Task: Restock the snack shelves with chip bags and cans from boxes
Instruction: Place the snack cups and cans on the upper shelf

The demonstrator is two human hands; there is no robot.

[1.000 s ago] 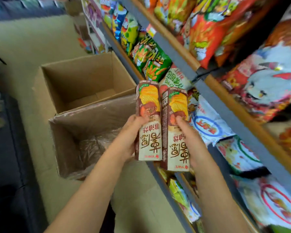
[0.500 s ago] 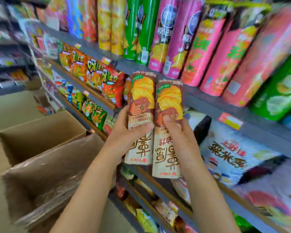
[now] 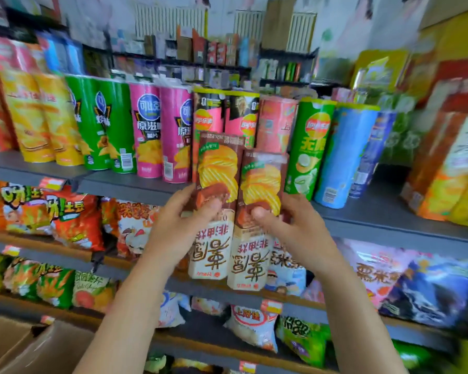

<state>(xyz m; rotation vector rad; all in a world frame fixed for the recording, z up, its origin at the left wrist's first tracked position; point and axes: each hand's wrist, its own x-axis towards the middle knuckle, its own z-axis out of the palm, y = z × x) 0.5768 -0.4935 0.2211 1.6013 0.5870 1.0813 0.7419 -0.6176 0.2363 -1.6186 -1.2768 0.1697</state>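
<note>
I hold two tall brown-and-cream chip boxes upright, side by side, in front of the can shelf. My left hand (image 3: 180, 225) grips the left chip box (image 3: 216, 174) around its middle. The right chip box (image 3: 260, 184) sits slightly lower, gripped by my right hand (image 3: 289, 225), thumb on its front. Both boxes show yellow ridged chips on the front. Behind them stand pink and black chip cans (image 3: 222, 112) on the grey top shelf (image 3: 135, 184).
Yellow, green and pink cans (image 3: 100, 125) fill the shelf to the left; green and blue cans (image 3: 343, 152) and orange boxes (image 3: 449, 168) stand right. Chip bags (image 3: 73, 220) crowd the lower shelves. A cardboard box (image 3: 25, 346) sits at bottom left.
Both hands have raised the two chip boxes from beside the cardboard boxes up to the can shelf. My view has swung up from the floor to face the shelves.
</note>
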